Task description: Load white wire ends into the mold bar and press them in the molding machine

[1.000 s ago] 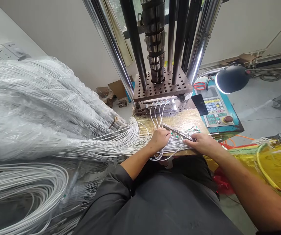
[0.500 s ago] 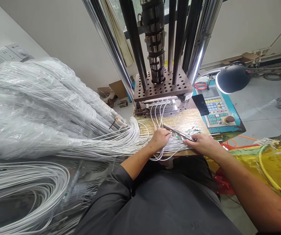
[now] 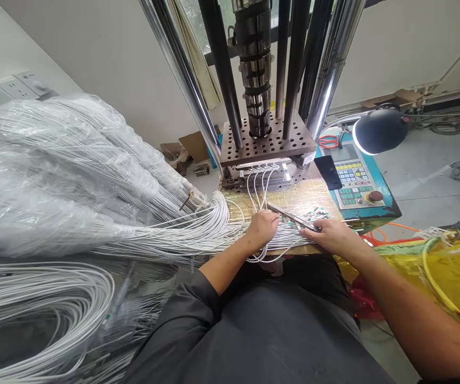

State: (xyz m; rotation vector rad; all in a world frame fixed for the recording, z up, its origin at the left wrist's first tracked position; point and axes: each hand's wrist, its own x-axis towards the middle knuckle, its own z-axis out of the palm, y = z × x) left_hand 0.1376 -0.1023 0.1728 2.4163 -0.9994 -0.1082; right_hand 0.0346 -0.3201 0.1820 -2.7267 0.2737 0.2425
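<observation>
My left hand (image 3: 262,228) is closed in a pinch beside the near side of a narrow metal bar (image 3: 292,215); what sits between its fingertips is too small to make out. My right hand (image 3: 332,236) grips the bar's right end between thumb and fingers. The bar lies slanted over a layer of white cables (image 3: 230,240), whose small green-marked ends (image 3: 321,213) show beyond it. Several cable loops hang below my left wrist at the table's front edge. Behind the hands, several white cables (image 3: 255,186) run into a metal mould (image 3: 266,175) under the press.
The press's drilled plate (image 3: 268,141) hangs over the mould. To the right are a control panel (image 3: 358,181), a dark flat device (image 3: 328,172), red-handled scissors (image 3: 328,141) and a lit lamp (image 3: 382,129). Plastic-wrapped cable bundles (image 3: 62,170) and coiled cables (image 3: 86,298) fill the left.
Both hands and the bar stay almost in place. The view has shifted very slightly; no grip has visibly changed.
</observation>
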